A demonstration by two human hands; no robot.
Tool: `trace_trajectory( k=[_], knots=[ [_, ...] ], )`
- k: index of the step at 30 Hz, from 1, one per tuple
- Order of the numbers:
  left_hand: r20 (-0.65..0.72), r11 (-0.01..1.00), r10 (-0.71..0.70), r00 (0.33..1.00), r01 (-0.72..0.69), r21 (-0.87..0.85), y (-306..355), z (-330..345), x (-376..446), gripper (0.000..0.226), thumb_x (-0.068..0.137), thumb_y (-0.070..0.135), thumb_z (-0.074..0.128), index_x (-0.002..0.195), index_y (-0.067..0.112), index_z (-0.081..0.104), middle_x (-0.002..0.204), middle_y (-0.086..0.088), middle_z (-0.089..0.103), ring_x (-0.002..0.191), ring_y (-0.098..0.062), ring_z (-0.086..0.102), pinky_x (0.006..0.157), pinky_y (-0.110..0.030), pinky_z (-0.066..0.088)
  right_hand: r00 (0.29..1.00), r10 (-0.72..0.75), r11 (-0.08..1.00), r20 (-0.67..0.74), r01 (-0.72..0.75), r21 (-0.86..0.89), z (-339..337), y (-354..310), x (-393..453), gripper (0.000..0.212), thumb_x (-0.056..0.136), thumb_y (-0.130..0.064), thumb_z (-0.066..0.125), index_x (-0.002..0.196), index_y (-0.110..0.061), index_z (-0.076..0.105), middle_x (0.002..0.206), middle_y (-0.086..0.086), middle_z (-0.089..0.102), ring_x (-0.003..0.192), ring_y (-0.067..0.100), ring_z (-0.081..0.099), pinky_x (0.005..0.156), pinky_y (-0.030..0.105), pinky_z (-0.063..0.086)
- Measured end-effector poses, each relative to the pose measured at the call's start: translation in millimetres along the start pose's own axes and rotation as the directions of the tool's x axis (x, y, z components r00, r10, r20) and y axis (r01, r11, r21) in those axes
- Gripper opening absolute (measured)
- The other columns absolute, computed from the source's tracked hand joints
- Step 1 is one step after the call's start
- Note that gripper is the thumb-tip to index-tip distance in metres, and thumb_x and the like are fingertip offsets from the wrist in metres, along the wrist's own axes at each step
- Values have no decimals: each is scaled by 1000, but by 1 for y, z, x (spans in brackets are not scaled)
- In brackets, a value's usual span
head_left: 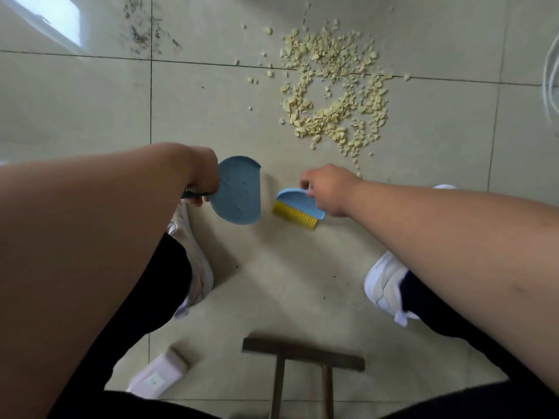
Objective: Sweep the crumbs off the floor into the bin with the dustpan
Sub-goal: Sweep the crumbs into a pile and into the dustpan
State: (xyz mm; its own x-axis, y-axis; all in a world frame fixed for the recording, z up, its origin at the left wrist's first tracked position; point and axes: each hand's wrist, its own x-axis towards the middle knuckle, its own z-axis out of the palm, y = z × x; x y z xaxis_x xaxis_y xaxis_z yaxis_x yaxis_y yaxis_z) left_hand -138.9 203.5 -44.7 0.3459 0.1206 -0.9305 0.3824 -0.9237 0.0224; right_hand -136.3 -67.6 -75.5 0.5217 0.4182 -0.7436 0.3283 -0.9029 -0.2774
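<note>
A loose patch of pale yellow crumbs (334, 89) lies on the tiled floor, beyond both hands. The right hand (328, 189) — nearer them — grips a small blue, yellow-bristled brush (298, 208); the left hand (202, 173) holds a blue plastic dustpan (239, 190) farther off.

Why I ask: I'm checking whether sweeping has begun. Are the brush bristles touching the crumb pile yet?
Apart. The head view shows bare floor tile between the yellow brush bristles and the crumb pile.
</note>
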Motion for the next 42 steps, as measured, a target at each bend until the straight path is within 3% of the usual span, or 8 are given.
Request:
trace_trajectory(
  k=[3, 8, 12, 21, 26, 33, 37, 42],
  knots=[
    [8, 1000, -6, 1000, 6, -22, 6, -5, 1, 22, 97, -8, 53, 97, -9, 75, 45, -12, 68, 29, -22, 59, 31, -21, 43, 981, 94, 996, -169, -94, 11, -28, 14, 9, 22, 96, -12, 61, 116, -21, 61, 107, 12, 66, 86, 31, 60, 70, 34, 48],
    [29, 996, -24, 999, 27, -89, 13, -6, 1, 27, 98, -12, 46, 94, -18, 72, 53, -18, 68, 26, -22, 52, 31, -20, 40, 920, 209, 978, -332, -202, 54, -55, 46, 11, 19, 92, -10, 62, 107, -19, 58, 104, 16, 65, 87, 37, 62, 72, 37, 54],
    [15, 983, -55, 998, 57, -176, 22, -7, -3, 24, 98, -13, 40, 91, -14, 63, 67, -25, 67, 30, -20, 46, 34, -18, 35, 913, 209, 973, -350, -161, 163, -56, 62, 4, 11, 98, -16, 59, 108, -18, 62, 107, 14, 66, 93, 35, 63, 76, 37, 55],
    [-114, 971, 3, 994, -30, -239, 53, 2, -18, 16, 103, -2, 45, 107, -12, 56, 76, -29, 64, 37, -25, 52, 35, -23, 43, 873, 323, 896, -366, -156, 416, -74, 79, -35, 29, 86, -15, 73, 114, -17, 68, 104, 9, 73, 87, 25, 68, 74, 24, 47],
    [-128, 970, -28, 991, -4, -241, 42, 15, -31, 18, 98, -7, 35, 94, -7, 53, 73, -27, 59, 45, -25, 48, 45, -31, 41, 949, 269, 959, -167, -246, 143, -69, 80, -60, 51, 85, -10, 74, 134, -11, 62, 126, 12, 69, 114, 28, 64, 81, 23, 44],
    [-120, 964, -26, 992, -7, -266, 51, 30, -54, 19, 101, -4, 42, 85, -3, 54, 63, -15, 58, 30, -19, 48, 34, -20, 39, 986, 157, 987, -54, -158, -18, -67, 39, -62, 29, 83, -13, 76, 110, -22, 79, 109, 0, 76, 100, 20, 69, 80, 25, 53],
    [-45, 968, 9, 999, -20, -249, 61, 56, -48, 19, 99, -6, 35, 92, -2, 52, 64, -15, 52, 41, -19, 43, 43, -26, 37, 995, 103, 989, 5, -102, -105, -33, 30, -60, 24, 81, -8, 71, 98, -22, 79, 101, 2, 77, 94, 23, 71, 84, 32, 60],
    [-16, 970, 76, 997, -78, -232, 70, 67, -28, 15, 97, -2, 38, 91, 3, 51, 72, -16, 53, 46, -21, 44, 43, -25, 39, 988, 155, 972, -7, -154, -175, -7, 54, -66, 28, 84, -7, 63, 105, -20, 76, 108, 6, 70, 96, 29, 68, 81, 33, 58]
  ],
)
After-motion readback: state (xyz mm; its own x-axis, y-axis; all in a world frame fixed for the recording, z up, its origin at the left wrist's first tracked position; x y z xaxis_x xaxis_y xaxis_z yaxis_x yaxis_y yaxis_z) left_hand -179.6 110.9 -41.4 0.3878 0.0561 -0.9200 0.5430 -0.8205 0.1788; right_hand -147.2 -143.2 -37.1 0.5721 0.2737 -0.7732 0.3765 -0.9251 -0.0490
